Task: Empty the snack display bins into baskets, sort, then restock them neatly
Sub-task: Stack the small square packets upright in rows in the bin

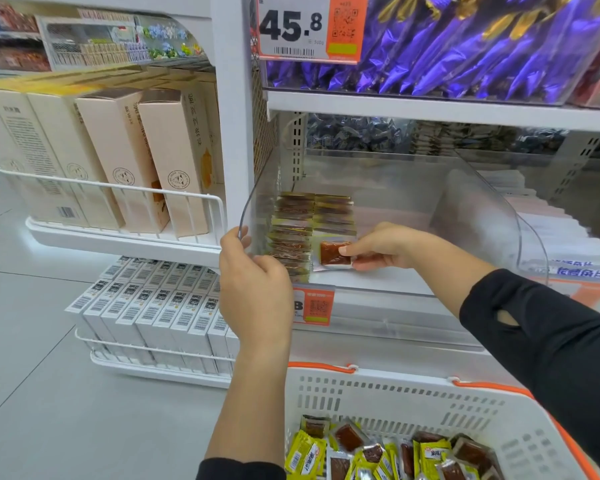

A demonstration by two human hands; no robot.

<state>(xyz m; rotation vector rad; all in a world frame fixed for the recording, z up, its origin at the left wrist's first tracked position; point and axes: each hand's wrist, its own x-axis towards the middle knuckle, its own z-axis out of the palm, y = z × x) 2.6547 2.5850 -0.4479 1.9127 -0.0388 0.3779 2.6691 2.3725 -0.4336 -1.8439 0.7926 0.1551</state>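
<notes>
Pinching a packet (334, 252) between thumb and fingers, the right hand (383, 247) holds it low inside the clear bin (478, 209), just right of two neat rows of packets (305, 226) standing on edge. The left hand (253, 289) grips the bin's left front corner, fingers curled over its edge. The held packet is clear, showing a reddish-brown slab inside. Below, a white basket (413, 396) with orange handles holds loose yellow and clear packets (378, 455). Purple bags (482, 46) fill the bin above. A price tag (309, 26) reads "45.8". Beige boxes (118, 157) stand on the left rack.
</notes>
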